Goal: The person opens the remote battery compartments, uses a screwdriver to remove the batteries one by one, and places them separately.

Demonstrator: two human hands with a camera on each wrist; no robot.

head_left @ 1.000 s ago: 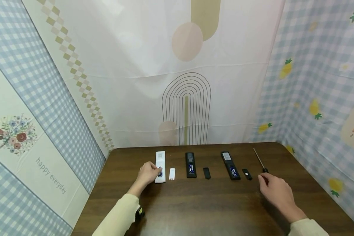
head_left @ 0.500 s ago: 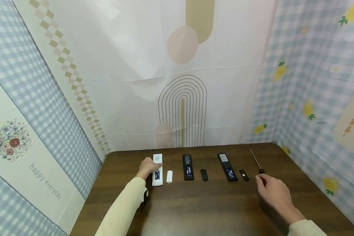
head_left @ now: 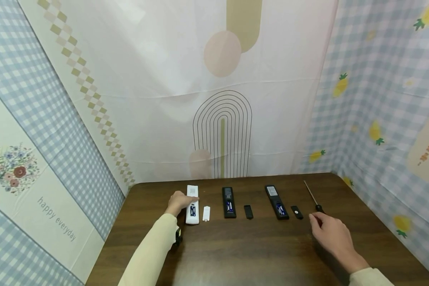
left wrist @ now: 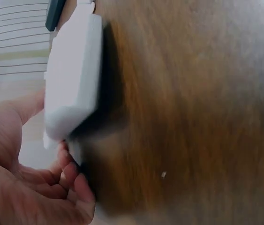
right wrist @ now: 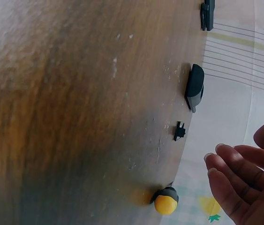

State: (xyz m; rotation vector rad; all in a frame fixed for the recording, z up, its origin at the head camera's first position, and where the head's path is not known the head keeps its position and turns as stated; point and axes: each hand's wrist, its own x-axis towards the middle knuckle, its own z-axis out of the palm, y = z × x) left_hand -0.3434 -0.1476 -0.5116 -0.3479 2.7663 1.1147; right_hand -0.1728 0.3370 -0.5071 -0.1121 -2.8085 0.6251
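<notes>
A white remote control [head_left: 192, 217] lies back side up at the left, two blue batteries [head_left: 193, 210] showing in its uncovered compartment. My left hand [head_left: 178, 201] grips its left side, thumb across the back above the compartment. In the left wrist view the white remote [left wrist: 73, 70] sits between thumb and fingers; whether it is raised off the table, I cannot tell. Right of it lies its white battery cover [head_left: 206, 213]. My right hand [head_left: 333, 234], fingers loosely curled around nothing, hovers by a screwdriver [head_left: 319, 207] at the right.
Two black remotes, a middle one [head_left: 228, 198] and a right one [head_left: 275, 198], lie with batteries exposed. Beside each is a black cover: the middle cover [head_left: 248, 212] and the right cover [head_left: 296, 212]. A patterned cloth [head_left: 164, 119] hangs behind the wooden table [head_left: 243, 254].
My left hand has moved from the white remote's battery compartment up to its upper part and now grips it. The right hand stays near the screwdriver. The head view has shifted slightly.
</notes>
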